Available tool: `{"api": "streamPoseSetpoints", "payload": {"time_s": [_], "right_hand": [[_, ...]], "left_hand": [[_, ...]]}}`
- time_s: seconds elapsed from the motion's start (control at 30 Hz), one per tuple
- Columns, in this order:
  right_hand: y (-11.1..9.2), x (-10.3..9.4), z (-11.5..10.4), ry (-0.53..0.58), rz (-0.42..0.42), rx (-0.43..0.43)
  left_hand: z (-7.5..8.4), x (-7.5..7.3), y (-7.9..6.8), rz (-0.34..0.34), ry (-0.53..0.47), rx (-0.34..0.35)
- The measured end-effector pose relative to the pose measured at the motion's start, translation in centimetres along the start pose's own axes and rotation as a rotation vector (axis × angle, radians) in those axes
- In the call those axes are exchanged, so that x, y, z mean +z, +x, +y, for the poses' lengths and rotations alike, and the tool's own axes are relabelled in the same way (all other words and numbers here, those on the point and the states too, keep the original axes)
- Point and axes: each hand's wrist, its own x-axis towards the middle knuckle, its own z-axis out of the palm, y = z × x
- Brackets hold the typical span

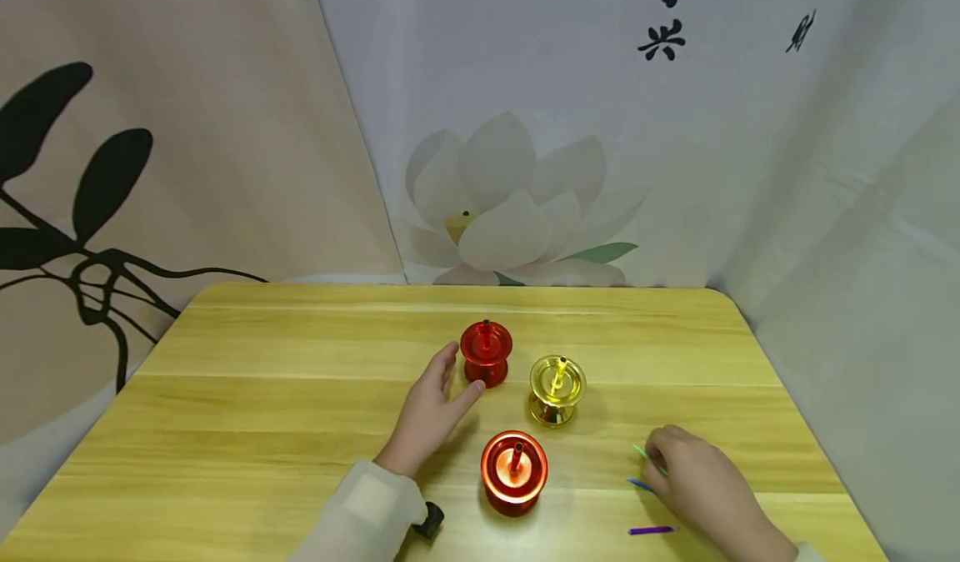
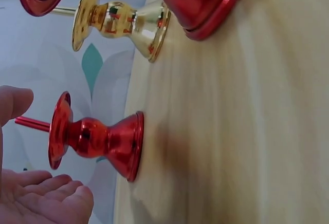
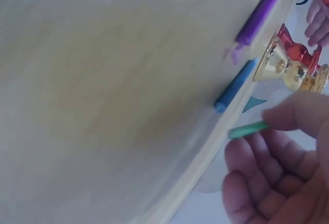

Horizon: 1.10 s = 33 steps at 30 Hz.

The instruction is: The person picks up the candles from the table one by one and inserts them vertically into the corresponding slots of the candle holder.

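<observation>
My left hand (image 1: 427, 418) reaches beside the far red candle holder (image 1: 487, 350), thumb and fingers spread on its left side. In the left wrist view that holder (image 2: 90, 137) stands upright, its spike pointing between thumb and fingers. Between the thumb and fingers of my right hand (image 1: 699, 477) is a thin green candle (image 3: 249, 130), pinched near one end. Under and beside that hand lie a blue candle (image 3: 235, 86) and a purple candle (image 3: 261, 13) on the table. A gold candle holder (image 1: 552, 413) and a nearer red candle holder (image 1: 513, 480) stand between the hands.
The wooden table (image 1: 247, 429) has rounded far corners. Behind it hangs a pale curtain (image 1: 510, 62) printed with a lotus and black characters. Dark leaves are printed on the left curtain (image 1: 247, 128). A black band (image 1: 429, 521) is on the left wrist.
</observation>
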Motion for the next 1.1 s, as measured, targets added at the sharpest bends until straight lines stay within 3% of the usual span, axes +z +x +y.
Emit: {"api": "streamPoseSetpoints", "payload": {"time_s": [0.2,0.5,0.8,1.1], "right_hand": [[0.1,-0.3,-0.6,0.046,0.091,-0.010],[0.8,0.2,-1.4,0.102,0.372,-0.200],[1.9,0.0,-3.2,0.223,0.400,-0.155],[3.0,-0.3,-4.5,0.285,0.464,-0.195]], "left_hand": [[0.4,0.9,1.4,0.002,-0.030,0.018],[0.5,1.8,3.2,0.053,0.004,0.030],[0.3,2.2,4.2,0.081,0.077,-0.007],[0.1,2.3,4.3,0.072,0.055,0.007]]}}
